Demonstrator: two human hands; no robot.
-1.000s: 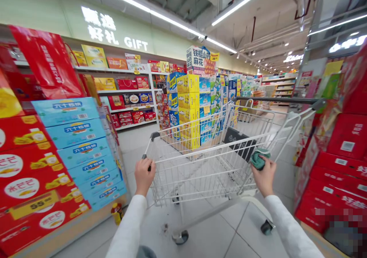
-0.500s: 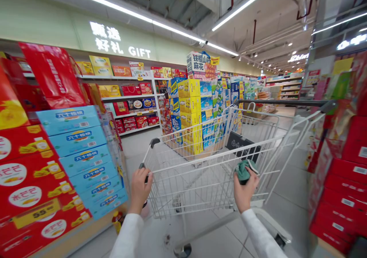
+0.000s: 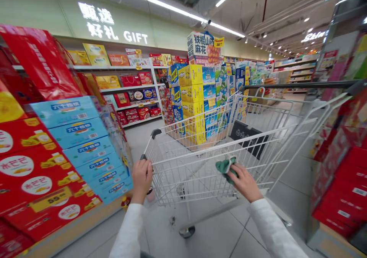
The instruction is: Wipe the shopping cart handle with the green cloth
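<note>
A white wire shopping cart stands in front of me in a supermarket aisle, its basket bare of goods. My left hand is closed around the cart's near left corner. My right hand holds a green cloth and presses it against the cart's near rim, about midway along it. Both arms wear white sleeves. The cart's dark handle bar is on the far right side.
Stacked red and blue boxes line the left. Red boxes stand on the right. A tower of yellow and blue cartons rises beyond the cart. A small bottle sits on the floor by the left display. Shelves run under a GIFT sign.
My right hand has slid the green cloth leftward along the cart's rim, from the right corner to the middle. My left hand kept its grip on the corner.
</note>
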